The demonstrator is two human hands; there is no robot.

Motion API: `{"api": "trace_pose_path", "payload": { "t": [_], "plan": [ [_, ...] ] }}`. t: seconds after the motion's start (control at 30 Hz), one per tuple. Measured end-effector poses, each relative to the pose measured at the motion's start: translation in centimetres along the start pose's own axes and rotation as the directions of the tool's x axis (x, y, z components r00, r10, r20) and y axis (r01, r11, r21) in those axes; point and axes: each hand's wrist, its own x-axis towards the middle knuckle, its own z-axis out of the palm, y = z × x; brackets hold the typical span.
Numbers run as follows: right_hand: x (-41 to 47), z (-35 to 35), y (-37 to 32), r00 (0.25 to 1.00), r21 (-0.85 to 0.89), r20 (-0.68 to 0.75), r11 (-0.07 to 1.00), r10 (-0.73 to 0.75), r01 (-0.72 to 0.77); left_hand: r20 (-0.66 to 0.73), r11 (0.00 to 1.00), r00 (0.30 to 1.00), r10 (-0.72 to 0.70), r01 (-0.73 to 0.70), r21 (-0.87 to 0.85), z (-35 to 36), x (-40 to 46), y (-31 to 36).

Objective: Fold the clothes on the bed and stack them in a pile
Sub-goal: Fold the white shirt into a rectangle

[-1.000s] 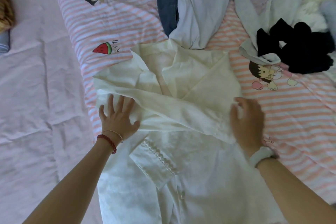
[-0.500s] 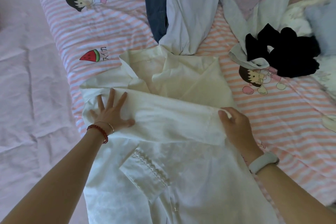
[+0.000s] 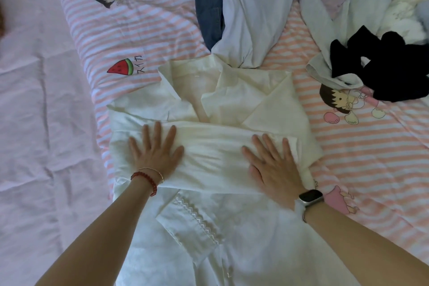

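Note:
A cream-white collared shirt [image 3: 243, 100] lies spread on the striped bed cover [image 3: 139, 30], collar at the far end. One sleeve is folded across its chest from left to right. My left hand [image 3: 155, 151] lies flat with spread fingers on the left part of that sleeve. My right hand [image 3: 274, 167] presses flat on the sleeve's right end, near the cuff. The other sleeve's cuff, with a lace trim [image 3: 197, 218], lies below my hands. The shirt's lower part runs toward me between my arms.
Unfolded clothes lie at the far side: a blue denim piece [image 3: 209, 7], a pale grey-white garment [image 3: 255, 11] touching the collar, a black garment [image 3: 390, 69] at the right, more light clothes behind it. A pink sheet [image 3: 34, 123] covers the left.
My right hand pulled the sleeve's end across to the right, let go of it and now lies flat on it. My left hand stayed pressed on the left side.

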Motion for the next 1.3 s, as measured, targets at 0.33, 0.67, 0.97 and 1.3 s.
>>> {"api": "trace_pose_path", "payload": {
  "t": [0.33, 0.67, 0.97, 1.3],
  "plan": [
    [7.6, -4.8, 0.6, 0.867, 0.247, -0.486, 0.969, 0.11, 0.015, -0.633, 0.951, 0.774, 0.03, -0.217, -0.221, -5.5, 3.1, 0.8],
    [18.6, -10.1, -1.7, 0.904, 0.674, -0.117, 0.701, 0.412, -0.233, 0.103, 0.031, 0.857, -0.505, 0.137, -0.99, -10.8, 10.7, 3.8],
    [18.7, -8.5, 1.1, 0.916, 0.497, -0.322, 0.866, 0.239, -0.051, -0.391, 0.963, 0.908, -0.152, 0.047, -0.264, -7.2, 10.8, 0.0],
    [21.4, -9.3, 3.1, 0.994, 0.237, 0.047, 0.966, 0.098, -0.106, 0.019, 0.945, 0.998, 0.059, -0.05, -0.322, -10.4, 14.2, -1.0]
  ]
}}
